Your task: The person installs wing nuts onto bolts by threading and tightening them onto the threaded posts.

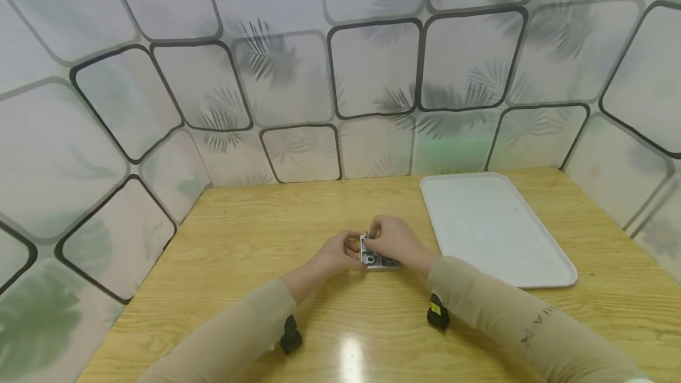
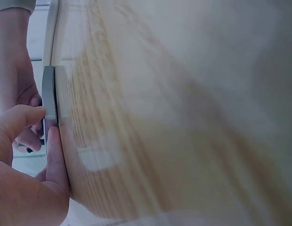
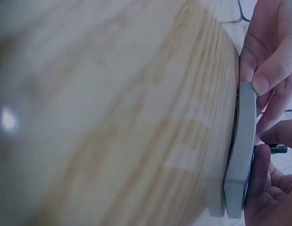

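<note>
A small, flat silver-grey case point(image 1: 379, 263) with dark and round metal parts in its top lies on the wooden table between both hands. My left hand point(image 1: 336, 253) grips its left side; in the left wrist view the thumb and a finger point(image 2: 54, 155) hold the case's edge point(image 2: 50, 92). Over the upper part of the case, my right hand point(image 1: 396, 238) pinches a small black piece. The right wrist view shows this piece point(image 3: 279, 149) with a ridged, cylindrical end, between thumb and forefinger beside the case. Its other end is hidden by the fingers.
A large white rectangular tray point(image 1: 492, 226) lies on the table point(image 1: 255, 223) to the right of the hands. Behind the table stands a patterned wall point(image 1: 372, 70), with side walls at left and right. Black devices point(image 1: 438, 313) are strapped at both wrists.
</note>
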The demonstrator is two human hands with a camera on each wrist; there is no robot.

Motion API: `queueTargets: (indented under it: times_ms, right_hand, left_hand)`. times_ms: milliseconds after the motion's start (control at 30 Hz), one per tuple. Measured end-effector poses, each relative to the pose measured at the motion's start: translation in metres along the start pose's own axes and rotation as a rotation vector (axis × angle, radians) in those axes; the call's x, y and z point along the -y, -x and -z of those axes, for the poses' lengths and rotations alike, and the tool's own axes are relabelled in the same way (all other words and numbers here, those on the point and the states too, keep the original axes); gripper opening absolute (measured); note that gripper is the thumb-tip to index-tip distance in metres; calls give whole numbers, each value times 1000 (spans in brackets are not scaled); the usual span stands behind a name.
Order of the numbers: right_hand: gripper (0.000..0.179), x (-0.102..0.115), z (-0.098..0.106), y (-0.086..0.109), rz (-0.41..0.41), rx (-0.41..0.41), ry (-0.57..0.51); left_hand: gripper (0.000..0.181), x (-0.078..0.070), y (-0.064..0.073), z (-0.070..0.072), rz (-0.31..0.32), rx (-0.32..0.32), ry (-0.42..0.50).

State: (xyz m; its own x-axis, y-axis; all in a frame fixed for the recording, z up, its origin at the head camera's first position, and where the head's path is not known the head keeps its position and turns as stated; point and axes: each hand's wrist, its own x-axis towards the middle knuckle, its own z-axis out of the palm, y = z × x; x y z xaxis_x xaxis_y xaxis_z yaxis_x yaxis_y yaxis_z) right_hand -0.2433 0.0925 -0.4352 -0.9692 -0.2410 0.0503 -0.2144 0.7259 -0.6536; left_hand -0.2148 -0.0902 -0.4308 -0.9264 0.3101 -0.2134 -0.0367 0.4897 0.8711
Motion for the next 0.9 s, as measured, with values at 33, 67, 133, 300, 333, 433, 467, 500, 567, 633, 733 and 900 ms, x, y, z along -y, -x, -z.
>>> queueTargets:
  times_ms: [33,67,133,300,333,433,467,500,567,633,733,900]
  right_hand:
    - [15,1,0,0,1,-5,21]
    - [16,2,0,0,1,-11,42]
    - [17,5,0,-1,-4,-21,81]
    - [18,9,-1,0,-27,-25,122]
    - [22,9,0,1,-35,-21,109]
    - [34,9,1,2,-53,3,22]
    - [37,9,2,3,-54,15,-24]
    - [38,8,4,4,-53,30,-77]
    - [34,5,7,5,-38,60,-179]
    - [29,1,10,6,-10,94,-275]
    - [28,-7,14,7,45,145,-367]
    - [30,-16,14,4,106,190,-399]
  left_hand:
    - [78,0,0,0,-3,1,2]
    - [78,0,0,0,-6,3,4]
    - [78,0,0,0,-7,5,6]
    - [78,1,0,0,0,7,9]
    - [78,0,0,0,1,6,11]
    - [78,-1,0,0,6,3,14]
    - [78,-2,1,0,5,2,13]
    - [78,-2,1,0,6,1,13]
    - [78,-3,0,0,7,-4,13]
    - [78,-2,0,0,5,-6,9]
    - [78,1,-2,-1,-1,-7,9]
    - [79,5,-5,-1,-8,-5,8]
